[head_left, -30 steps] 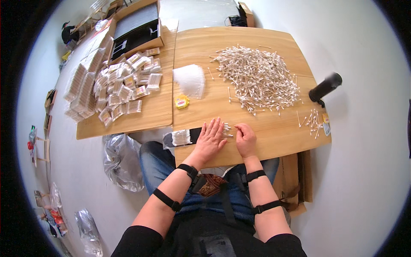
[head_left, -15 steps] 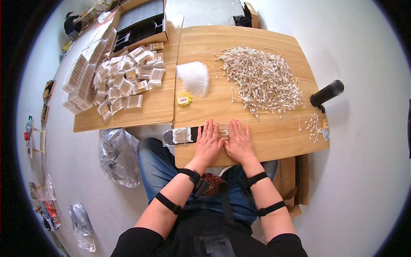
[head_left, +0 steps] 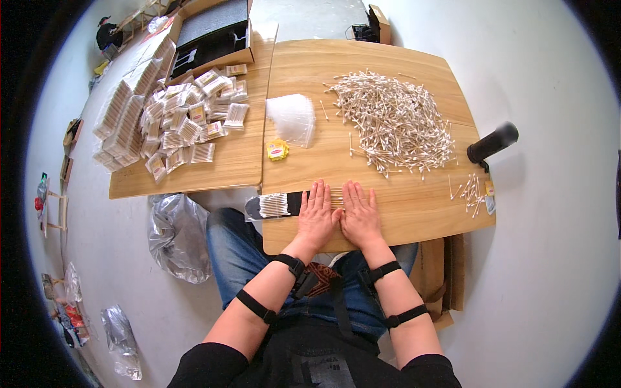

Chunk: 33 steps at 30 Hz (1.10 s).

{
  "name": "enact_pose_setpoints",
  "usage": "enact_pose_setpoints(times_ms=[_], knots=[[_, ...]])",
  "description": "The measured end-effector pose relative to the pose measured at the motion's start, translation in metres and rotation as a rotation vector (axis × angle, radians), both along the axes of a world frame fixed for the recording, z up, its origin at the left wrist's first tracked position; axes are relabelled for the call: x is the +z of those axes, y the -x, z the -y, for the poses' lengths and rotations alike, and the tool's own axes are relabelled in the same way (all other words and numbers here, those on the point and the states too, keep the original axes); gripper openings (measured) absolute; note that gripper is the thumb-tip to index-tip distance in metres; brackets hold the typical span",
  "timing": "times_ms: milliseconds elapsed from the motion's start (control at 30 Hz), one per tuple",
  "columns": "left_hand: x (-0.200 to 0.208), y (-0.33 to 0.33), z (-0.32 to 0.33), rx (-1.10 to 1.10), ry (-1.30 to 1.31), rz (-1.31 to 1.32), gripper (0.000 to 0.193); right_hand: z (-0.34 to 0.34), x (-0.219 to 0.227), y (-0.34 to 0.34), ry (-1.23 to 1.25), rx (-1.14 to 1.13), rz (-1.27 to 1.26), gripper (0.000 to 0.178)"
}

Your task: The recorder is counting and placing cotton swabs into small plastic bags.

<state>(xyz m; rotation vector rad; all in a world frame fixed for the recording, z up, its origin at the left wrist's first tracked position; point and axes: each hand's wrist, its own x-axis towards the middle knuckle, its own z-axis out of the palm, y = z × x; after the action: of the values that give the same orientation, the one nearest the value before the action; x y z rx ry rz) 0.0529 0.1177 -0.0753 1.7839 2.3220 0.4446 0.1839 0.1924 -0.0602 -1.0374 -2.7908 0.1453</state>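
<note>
The right hand (head_left: 360,218), a loose fist a second ago, now lies flat beside the flat left hand (head_left: 316,218), thumbs meeting or nearly so; this probably evens up the swabs (head_left: 336,198) between them. Their long axis runs left-right, hand to hand; tips are hard to make out.

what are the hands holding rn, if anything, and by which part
Nothing looks gripped: the left hand and right hand lie flat, with cotton swabs showing between them; contact beneath is hidden.
</note>
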Motion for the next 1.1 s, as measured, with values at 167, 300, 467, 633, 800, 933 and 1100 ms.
enact_pose_setpoints(times_ms=[167, 300, 467, 633, 800, 933, 1100], knots=[[0.006, 0.001, 0.001, -0.032, 0.026, 0.015, 0.073, 0.003, 0.001, 0.003, -0.016, 0.012, 0.025, 0.065], [0.004, 0.002, 0.001, -0.043, -0.006, 0.024, 0.073, 0.003, 0.008, 0.004, 0.054, 0.006, 0.017, 0.063], [0.003, 0.004, 0.005, -0.066, -0.069, 0.011, 0.071, 0.003, 0.002, 0.011, 0.043, -0.002, 0.049, 0.061], [0.002, 0.006, 0.003, -0.083, -0.054, 0.013, 0.070, -0.006, -0.001, 0.007, 0.046, 0.019, 0.057, 0.062], [0.002, 0.005, 0.003, -0.082, -0.062, -0.004, 0.070, -0.007, -0.002, 0.008, 0.060, 0.026, 0.079, 0.062], [0.005, 0.007, 0.006, -0.092, -0.078, 0.040, 0.070, 0.001, -0.005, 0.017, -0.028, 0.041, 0.169, 0.062], [0.003, 0.006, 0.005, -0.083, -0.070, 0.054, 0.069, 0.007, -0.007, 0.023, 0.052, -0.055, 0.070, 0.062]])
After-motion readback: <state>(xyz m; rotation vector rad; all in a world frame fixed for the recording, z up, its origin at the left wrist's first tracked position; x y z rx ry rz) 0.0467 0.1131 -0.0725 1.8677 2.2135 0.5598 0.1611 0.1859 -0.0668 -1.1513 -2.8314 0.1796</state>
